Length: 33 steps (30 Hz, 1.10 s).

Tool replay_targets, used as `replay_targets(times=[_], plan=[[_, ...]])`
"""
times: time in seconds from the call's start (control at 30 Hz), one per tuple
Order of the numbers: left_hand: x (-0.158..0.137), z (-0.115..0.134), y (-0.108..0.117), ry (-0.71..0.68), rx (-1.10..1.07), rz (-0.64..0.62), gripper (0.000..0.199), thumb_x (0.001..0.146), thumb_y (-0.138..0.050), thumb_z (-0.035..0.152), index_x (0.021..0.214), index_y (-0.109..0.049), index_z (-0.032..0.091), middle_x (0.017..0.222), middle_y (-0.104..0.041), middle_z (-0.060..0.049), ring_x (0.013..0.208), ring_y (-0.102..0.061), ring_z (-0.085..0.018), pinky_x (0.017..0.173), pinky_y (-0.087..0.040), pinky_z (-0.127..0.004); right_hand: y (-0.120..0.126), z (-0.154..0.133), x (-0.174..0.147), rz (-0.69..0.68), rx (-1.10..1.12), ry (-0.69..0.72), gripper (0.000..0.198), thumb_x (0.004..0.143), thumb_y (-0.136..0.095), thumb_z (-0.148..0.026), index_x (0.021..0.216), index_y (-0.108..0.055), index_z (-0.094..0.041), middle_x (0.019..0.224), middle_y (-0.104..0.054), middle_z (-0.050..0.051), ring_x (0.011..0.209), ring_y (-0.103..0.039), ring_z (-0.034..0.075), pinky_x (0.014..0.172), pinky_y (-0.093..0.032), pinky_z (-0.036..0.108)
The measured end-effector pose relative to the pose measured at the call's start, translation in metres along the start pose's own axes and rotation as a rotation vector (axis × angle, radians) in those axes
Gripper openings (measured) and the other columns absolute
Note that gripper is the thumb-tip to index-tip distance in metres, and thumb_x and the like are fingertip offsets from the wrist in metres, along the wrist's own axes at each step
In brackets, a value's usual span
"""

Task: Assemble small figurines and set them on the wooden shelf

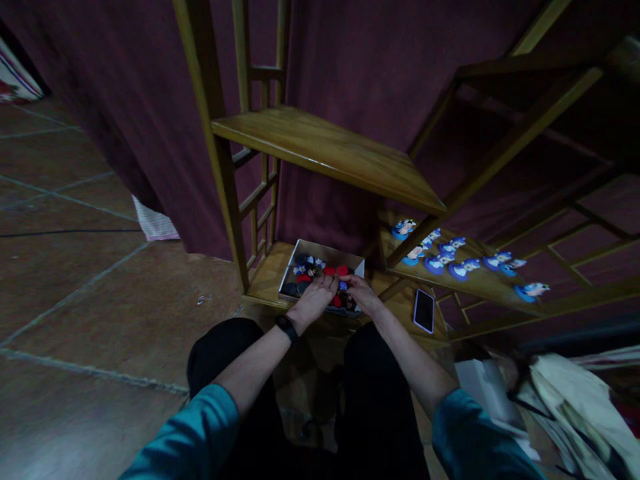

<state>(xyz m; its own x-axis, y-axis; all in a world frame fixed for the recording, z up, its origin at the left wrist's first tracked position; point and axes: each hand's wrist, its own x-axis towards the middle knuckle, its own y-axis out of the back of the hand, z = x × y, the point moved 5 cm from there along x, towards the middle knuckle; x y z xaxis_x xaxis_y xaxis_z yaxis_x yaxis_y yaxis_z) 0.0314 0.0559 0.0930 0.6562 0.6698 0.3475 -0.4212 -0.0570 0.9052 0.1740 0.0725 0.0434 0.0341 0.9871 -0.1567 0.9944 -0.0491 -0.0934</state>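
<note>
Both my hands are inside a shallow open box (pixel 361 265) of small figurines, which rests on the low wooden shelf. My left hand (pixel 323 293), with a black band on the wrist, reaches down among the figurines with its fingers bent together; what lies under the fingertips is hidden. Close beside it, my right hand (pixel 363 295) has its fingers closed at a small blue-purple figurine (pixel 343 285). Red-based figurines (pixel 343 270) lie around the fingers. White-and-blue figurines (pixel 311 262) and dark round bases (pixel 291 288) fill the left part of the box.
Several blue-and-white figurines (pixel 440 260) stand on the right-hand shelf. A phone (pixel 424 311) lies on the low shelf (pixel 267 273) right of the box. Overhead juts a wooden shelf board (pixel 325 143), with a post (pixel 213 133) at left. A dark red curtain (pixel 360 73) hangs behind.
</note>
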Motion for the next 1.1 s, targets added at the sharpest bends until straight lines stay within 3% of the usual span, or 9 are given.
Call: replay_targets(times=[0.13, 0.3, 0.43, 0.53, 0.8, 0.9, 1.03, 1.1], plan=[[0.002, -0.015, -0.006, 0.183, -0.374, 0.048, 0.036, 0.079, -0.046, 0.007, 0.112, -0.056, 0.016, 0.102, -0.062, -0.01, 0.092, -0.058, -0.019, 0.079, -0.044, -0.029, -0.001, -0.001, -0.006, -0.032, -0.046, -0.008, 0.033, 0.052, -0.071, -0.016, 0.084, -0.066, -0.021, 0.086, -0.068, -0.002, 0.081, -0.06, 0.014, 0.079, -0.044, 0.028], [0.006, -0.042, -0.03, 0.472, -0.957, 0.104, 0.009, 0.069, -0.063, 0.02, 0.075, -0.067, 0.015, 0.066, -0.065, -0.002, 0.066, -0.059, -0.016, 0.063, -0.044, -0.023, -0.006, 0.002, -0.009, -0.035, 0.0, -0.061, 0.033, 0.056, -0.075, -0.029, 0.086, -0.065, -0.02, 0.083, -0.067, 0.0, 0.077, -0.061, 0.015, 0.073, -0.047, 0.027], [0.002, -0.052, -0.051, 0.714, -1.353, 0.125, 0.016, 0.058, -0.072, 0.026, 0.063, -0.064, 0.013, 0.054, -0.06, 0.002, 0.052, -0.053, -0.011, 0.055, -0.044, -0.022, -0.01, 0.006, -0.006, -0.013, 0.088, -0.08, 0.027, 0.056, -0.076, -0.033, 0.074, -0.064, -0.017, 0.075, -0.065, 0.0, 0.071, -0.061, 0.013, 0.071, -0.049, 0.026], [-0.004, -0.054, -0.059, 0.815, -1.503, 0.129, 0.024, 0.05, -0.078, 0.027, 0.063, -0.064, 0.012, 0.056, -0.061, 0.001, 0.051, -0.054, -0.01, 0.054, -0.045, -0.022, -0.011, 0.008, -0.005, 0.009, 0.118, -0.098, 0.028, 0.053, -0.078, -0.032, 0.071, -0.064, -0.016, 0.071, -0.064, -0.001, 0.067, -0.061, 0.012, 0.07, -0.05, 0.027], [-0.011, -0.057, -0.065, 0.905, -1.614, 0.094, 0.024, 0.046, -0.08, 0.019, 0.062, -0.063, 0.011, 0.059, -0.063, -0.002, 0.055, -0.058, -0.011, 0.057, -0.047, -0.025, -0.014, 0.015, -0.004, 0.056, 0.11, -0.179, 0.029, 0.048, -0.08, -0.029, 0.069, -0.064, -0.015, 0.066, -0.065, 0.001, 0.061, -0.062, 0.013, 0.067, -0.05, 0.03], [-0.009, -0.058, -0.059, 0.861, -1.467, 0.13, 0.02, 0.05, -0.077, 0.02, 0.062, -0.063, 0.012, 0.055, -0.061, 0.0, 0.052, -0.055, -0.011, 0.055, -0.045, -0.024, -0.015, 0.016, -0.005, 0.063, 0.103, -0.177, 0.03, 0.049, -0.08, -0.029, 0.07, -0.064, -0.016, 0.068, -0.066, 0.001, 0.066, -0.063, 0.014, 0.07, -0.049, 0.03], [-0.003, -0.059, -0.046, 0.696, -1.134, 0.185, 0.008, 0.057, -0.069, 0.019, 0.062, -0.064, 0.015, 0.055, -0.061, 0.002, 0.055, -0.054, -0.011, 0.054, -0.041, -0.021, -0.02, 0.015, -0.006, 0.015, 0.112, -0.142, 0.03, 0.052, -0.077, -0.031, 0.075, -0.064, -0.018, 0.076, -0.067, 0.0, 0.078, -0.063, 0.015, 0.078, -0.047, 0.031], [-0.002, -0.058, -0.045, 0.67, -1.094, 0.191, 0.006, 0.057, -0.067, 0.019, 0.062, -0.064, 0.016, 0.055, -0.06, 0.002, 0.056, -0.054, -0.012, 0.053, -0.04, -0.02, -0.021, 0.014, -0.006, 0.013, 0.115, -0.136, 0.03, 0.052, -0.077, -0.032, 0.075, -0.064, -0.018, 0.077, -0.067, 0.0, 0.081, -0.063, 0.015, 0.079, -0.047, 0.032]])
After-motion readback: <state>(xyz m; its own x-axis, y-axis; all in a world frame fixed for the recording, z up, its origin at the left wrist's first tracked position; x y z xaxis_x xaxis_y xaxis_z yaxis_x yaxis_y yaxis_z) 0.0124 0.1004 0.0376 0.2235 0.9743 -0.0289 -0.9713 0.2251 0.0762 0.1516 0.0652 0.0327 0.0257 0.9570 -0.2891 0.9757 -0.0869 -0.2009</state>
